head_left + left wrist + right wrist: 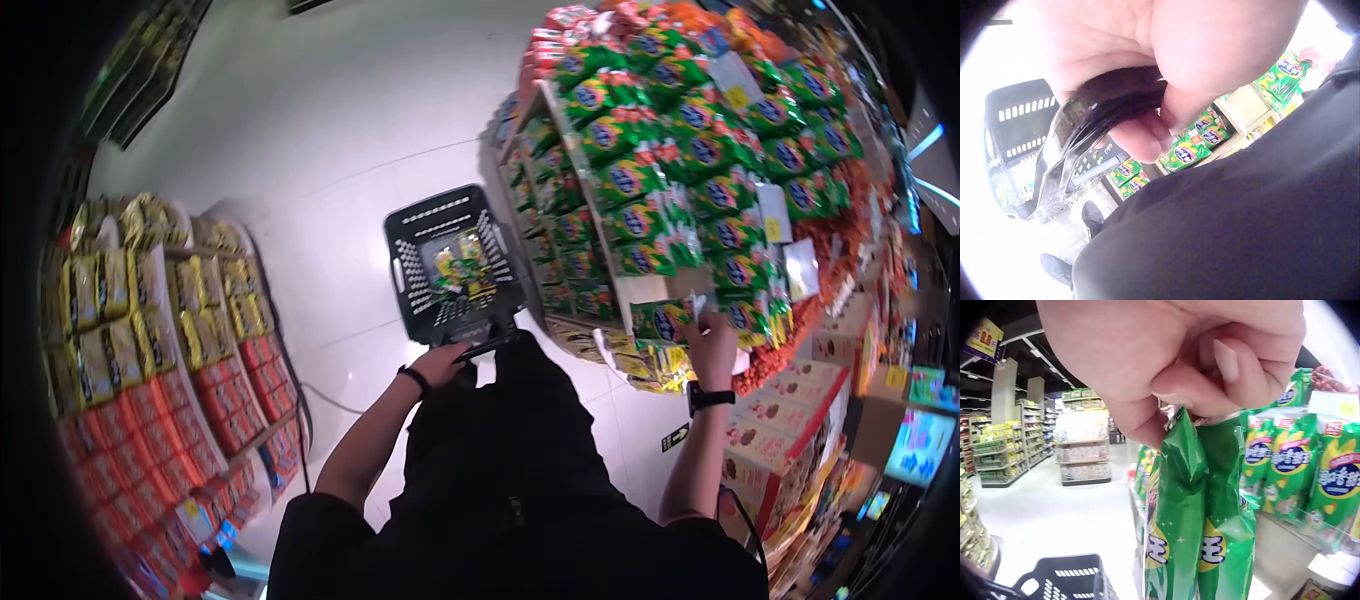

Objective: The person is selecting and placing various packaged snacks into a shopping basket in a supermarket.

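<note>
My left hand curls round the black handle of a dark shopping cart; fingers and thumb wrap it in the left wrist view. Inside the black cart basket lie several green and yellow packs. Out to the right, my right hand is at the edge of the green bag display. Its thumb and fingers pinch the top ends of two green snack bags, which hang side by side with parts of their printed fronts showing. More green snack bags stand upright in rows beside that hand.
Shelves with yellow and red packs stand to the left. The stacked display curves along the right, close by the cart. Pale floor tiles run ahead. Boxes are piled behind the right arm. A far shelf stand shows down the aisle.
</note>
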A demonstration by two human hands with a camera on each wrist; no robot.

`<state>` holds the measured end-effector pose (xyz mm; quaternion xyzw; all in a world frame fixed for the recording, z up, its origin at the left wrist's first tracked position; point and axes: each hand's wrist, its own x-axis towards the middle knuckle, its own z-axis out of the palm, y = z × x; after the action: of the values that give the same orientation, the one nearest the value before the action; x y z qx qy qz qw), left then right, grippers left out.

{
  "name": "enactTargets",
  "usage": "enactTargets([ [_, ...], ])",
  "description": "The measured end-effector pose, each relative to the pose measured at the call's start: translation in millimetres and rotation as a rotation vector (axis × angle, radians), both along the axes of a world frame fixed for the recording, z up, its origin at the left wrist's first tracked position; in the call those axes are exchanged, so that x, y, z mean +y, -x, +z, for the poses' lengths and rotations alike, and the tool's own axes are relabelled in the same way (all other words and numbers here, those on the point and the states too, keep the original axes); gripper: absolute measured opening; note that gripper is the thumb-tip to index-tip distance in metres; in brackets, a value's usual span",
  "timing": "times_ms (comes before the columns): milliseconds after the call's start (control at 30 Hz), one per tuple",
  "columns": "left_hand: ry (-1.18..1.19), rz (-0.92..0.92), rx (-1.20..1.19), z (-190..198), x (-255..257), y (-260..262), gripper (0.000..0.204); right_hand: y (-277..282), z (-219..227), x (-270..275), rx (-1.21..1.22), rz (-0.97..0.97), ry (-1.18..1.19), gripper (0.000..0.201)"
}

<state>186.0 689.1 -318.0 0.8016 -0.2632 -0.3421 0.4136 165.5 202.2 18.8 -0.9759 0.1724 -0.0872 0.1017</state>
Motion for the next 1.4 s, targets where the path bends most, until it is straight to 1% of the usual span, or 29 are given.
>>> enactTargets([
  [33,0.001,0.011,0.019,16,-1,-1,0.053,-7,0,15,0.036,0.014,-0.044,0.02],
  [100,-0.058,0.029,0.026,23,-3,0,0.05,-24,-3,51,0.08,0.067,-0.115,0.019],
  [167,-0.053,0.082,0.049,26,-6,3,0.048,-46,-35,76,0.08,0.145,-0.259,0.016],
  [233,-0.032,0.109,0.012,24,-11,6,0.045,-76,-70,112,0.112,0.296,-0.281,0.013],
  [300,-0.006,0.123,-0.078,16,-13,9,0.042,-109,-123,144,0.15,0.454,-0.26,0.015],
  [367,-0.087,0.152,-0.136,22,-19,12,0.042,-141,-187,174,0.255,0.529,-0.191,0.017],
  [433,-0.196,0.16,-0.171,33,-29,12,0.042,-174,-268,197,0.384,0.556,-0.137,0.021],
  [467,-0.205,0.182,-0.208,28,-35,17,0.047,-187,-327,203,0.425,0.536,-0.113,0.022],
  [500,-0.22,0.187,-0.197,31,-42,17,0.048,-200,-360,215,0.508,0.474,-0.096,0.021],
  [533,-0.252,0.19,-0.201,30,-45,17,0.049,-212,-387,222,0.587,0.556,-0.061,0.024],
  [567,-0.291,0.196,-0.201,29,-47,19,0.05,-222,-435,228,0.644,0.479,-0.049,0.021],
  [600,-0.319,0.206,-0.175,34,-50,19,0.051,-225,-497,227,0.624,0.459,-0.004,0.018],
  [633,-0.354,0.222,-0.149,39,-51,16,0.052,-229,-529,229,0.672,0.473,0.072,0.018],
  [667,-0.398,0.241,-0.12,41,-50,16,0.052,-233,-552,228,0.696,0.506,0.072,0.019],
  [767,-0.453,0.213,-0.078,33,-53,20,0.055,-240,-603,227,0.771,0.58,0.079,0.024],
  [833,-0.413,0.269,-0.034,31,-56,15,0.05,-236,-634,221,0.839,0.546,0.074,0.024],
  [933,-0.404,0.315,-0.03,35,-65,7,0.043,-223,-665,198,1.04,0.694,0.082,0.026],
  [967,-0.41,0.31,-0.03,39,-69,3,0.043,-219,-673,193,1.115,0.647,0.06,0.028],
  [1000,-0.414,0.307,-0.04,42,-72,-4,0.043,-212,-679,189,1.146,0.684,0.072,0.027],
  [1033,-0.401,0.313,-0.022,45,-74,-9,0.044,-205,-672,186,1.17,0.72,0.083,0.028],
  [1100,-0.371,0.323,-0.007,46,-76,-13,0.045,-213,-606,186,1.25,0.856,0.078,0.027],
  [1133,-0.384,0.3,-0.011,44,-77,-11,0.043,-205,-604,182,1.195,0.877,0.001,0.026],
  [1167,-0.391,0.275,-0.024,38,-79,-7,0.042,-203,-578,177,1.137,0.91,-0.126,0.024],
  [1200,-0.395,0.251,-0.043,34,-81,-5,0.041,-204,-554,175,1.099,0.966,-0.174,0.025],
  [1233,-0.39,0.248,-0.013,34,-82,-8,0.039,-211,-506,175,1.076,0.937,-0.235,0.026],
  [1267,-0.383,0.239,0.015,35,-83,-13,0.037,-214,-478,172,1.029,0.991,-0.304,0.026],
  [1300,-0.354,0.246,0.012,34,-84,-17,0.035,-222,-436,166,1.007,1.012,-0.389,0.027],
  [1367,-0.312,0.261,0.023,32,-80,-24,0.03,-220,-373,152,0.953,1.052,-0.583,0.032],
  [1400,-0.295,0.259,0.042,32,-78,-26,0.029,-223,-336,145,1.053,1.049,-0.623,0.038],
])
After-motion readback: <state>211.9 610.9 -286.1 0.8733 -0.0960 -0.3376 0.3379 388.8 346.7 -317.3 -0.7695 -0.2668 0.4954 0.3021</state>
